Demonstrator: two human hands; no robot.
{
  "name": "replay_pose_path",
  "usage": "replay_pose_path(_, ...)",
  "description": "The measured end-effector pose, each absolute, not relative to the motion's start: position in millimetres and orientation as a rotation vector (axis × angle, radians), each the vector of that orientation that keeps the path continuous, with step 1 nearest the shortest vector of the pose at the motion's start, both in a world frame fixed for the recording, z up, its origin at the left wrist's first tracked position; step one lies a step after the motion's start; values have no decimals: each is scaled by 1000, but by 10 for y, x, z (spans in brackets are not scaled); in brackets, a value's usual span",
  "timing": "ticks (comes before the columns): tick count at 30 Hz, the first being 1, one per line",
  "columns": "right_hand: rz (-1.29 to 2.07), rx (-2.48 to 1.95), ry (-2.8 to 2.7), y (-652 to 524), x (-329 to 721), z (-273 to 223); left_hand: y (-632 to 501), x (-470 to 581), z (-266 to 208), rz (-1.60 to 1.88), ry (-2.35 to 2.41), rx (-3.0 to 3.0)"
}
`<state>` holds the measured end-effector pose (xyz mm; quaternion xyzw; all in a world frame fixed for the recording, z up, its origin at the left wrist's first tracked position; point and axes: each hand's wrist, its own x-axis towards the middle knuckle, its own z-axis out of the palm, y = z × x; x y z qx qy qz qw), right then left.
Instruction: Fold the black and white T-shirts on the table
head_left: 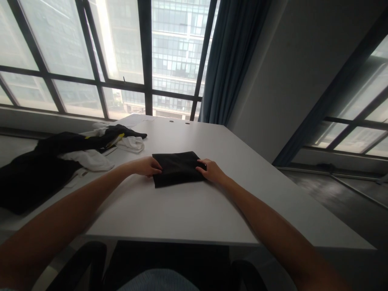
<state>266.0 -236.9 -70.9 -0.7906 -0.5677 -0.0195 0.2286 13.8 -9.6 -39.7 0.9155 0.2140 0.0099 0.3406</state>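
Observation:
A folded black cloth (178, 169), roughly rectangular, is between my two hands over the middle of the white table (182, 214). My left hand (147, 166) grips its left edge, thumb on top and fingers partly underneath. On the opposite side, my right hand (210, 170) pinches the right edge between thumb and fingers. Whether the cloth rests fully on the tabletop or is slightly raised, I cannot tell. What kind of garment or fabric piece it is does not show.
Black clothes (36, 169) lie heaped at the left, mixed with white cloth (87, 159) and a bit of yellow. Windows (178, 48) and a blue curtain (224, 60) stand behind the table. Chair armrests (247, 275) are close below the front edge.

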Motion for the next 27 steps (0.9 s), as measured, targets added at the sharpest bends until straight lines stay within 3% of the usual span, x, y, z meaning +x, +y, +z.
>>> replay_pose_path(3,-77,-2290,-1576,-2389,2607,-682,-196,126,-354,116,545,2593)
replay_pose_path(6,-235,-2393,-1539,-2392,2509,-643,-450,158,-328,466,555,2852)
replay_pose_path(9,-363,-2293,-1595,-2361,2395,-635,-748,238,-442,619,403,2886)
replay_pose_path(14,-135,-2147,-1863,-2291,2324,-741,-952,333,-772,253,163,2949)
replay_pose_path(20,263,-2363,-1846,-2322,2389,-748,-808,325,-837,12,105,2970)
replay_pose_path(27,200,-2451,-1862,-2429,2251,-598,-610,288,-674,-222,367,2944)
